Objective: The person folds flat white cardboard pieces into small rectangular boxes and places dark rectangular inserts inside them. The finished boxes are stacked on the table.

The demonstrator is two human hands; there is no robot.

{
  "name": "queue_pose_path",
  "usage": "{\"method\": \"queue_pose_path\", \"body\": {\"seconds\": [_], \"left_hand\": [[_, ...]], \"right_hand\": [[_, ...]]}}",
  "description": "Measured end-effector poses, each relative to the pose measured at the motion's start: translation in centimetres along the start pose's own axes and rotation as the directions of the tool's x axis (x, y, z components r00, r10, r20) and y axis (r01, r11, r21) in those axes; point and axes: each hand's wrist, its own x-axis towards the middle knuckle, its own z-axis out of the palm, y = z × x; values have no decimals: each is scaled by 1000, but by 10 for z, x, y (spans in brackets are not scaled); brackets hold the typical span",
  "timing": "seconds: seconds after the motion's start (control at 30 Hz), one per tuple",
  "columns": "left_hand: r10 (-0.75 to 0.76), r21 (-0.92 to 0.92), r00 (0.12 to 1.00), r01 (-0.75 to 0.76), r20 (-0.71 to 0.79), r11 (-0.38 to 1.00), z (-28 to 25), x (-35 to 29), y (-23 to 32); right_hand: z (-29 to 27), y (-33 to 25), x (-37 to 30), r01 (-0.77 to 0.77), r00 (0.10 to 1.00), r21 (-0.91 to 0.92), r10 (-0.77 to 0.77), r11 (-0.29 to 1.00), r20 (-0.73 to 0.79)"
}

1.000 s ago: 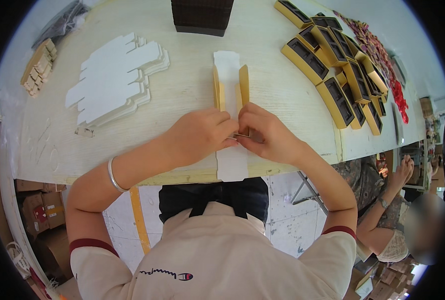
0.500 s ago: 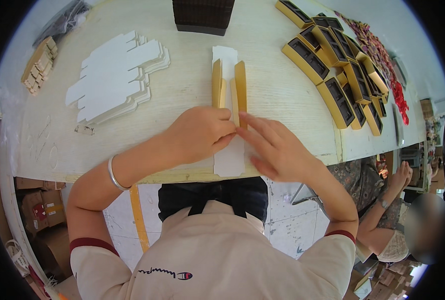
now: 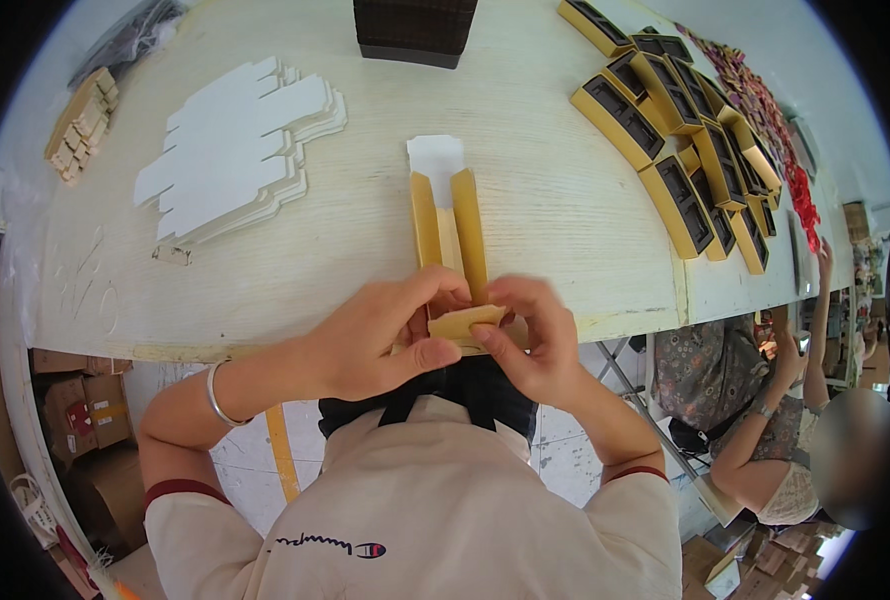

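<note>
A partly folded cardboard box (image 3: 425, 225), gold outside and white inside, lies lengthwise before me with its two long sides standing up. Its far end flap (image 3: 436, 158) lies flat, white side up. At the table's front edge my left hand (image 3: 390, 325) grips the near end from the left, its thumb in front of the raised gold end panel (image 3: 465, 322). My right hand (image 3: 535, 335) pinches the same end from the right, thumb on the panel and fingers behind it. The fingertips inside the box are partly hidden.
Flat white box blanks (image 3: 230, 155) are stacked at the left. A dark block-shaped stack (image 3: 413, 30) stands at the far middle. Finished gold boxes with black inserts (image 3: 677, 205) are piled at the right, near red ribbons (image 3: 803, 195). A co-worker (image 3: 765, 440) sits at the right.
The box has come nearer to me, to the table's front edge. Its near end, flat before, is now folded up between my hands. The co-worker's arm now reaches toward the table.
</note>
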Motion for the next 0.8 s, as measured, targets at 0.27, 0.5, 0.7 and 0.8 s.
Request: {"method": "queue_pose_path", "body": {"seconds": [0.27,0.5,0.7,0.8], "left_hand": [[88,322,968,-7,-237,947,18,0,-2],[413,796,887,-93,-206,598,31,-6,-17],[162,693,974,-9,-155,720,14,1,-8],[51,623,998,-23,-27,782,-10,4,2]], "right_hand": [[-1,1,-1,321,947,-591,-269,740,177],[2,-10,7,392,920,-747,-239,538,311],[-1,-19,16,282,887,-695,98,661,452],[-18,-19,33,342,861,-540,-27,769,507]]}}
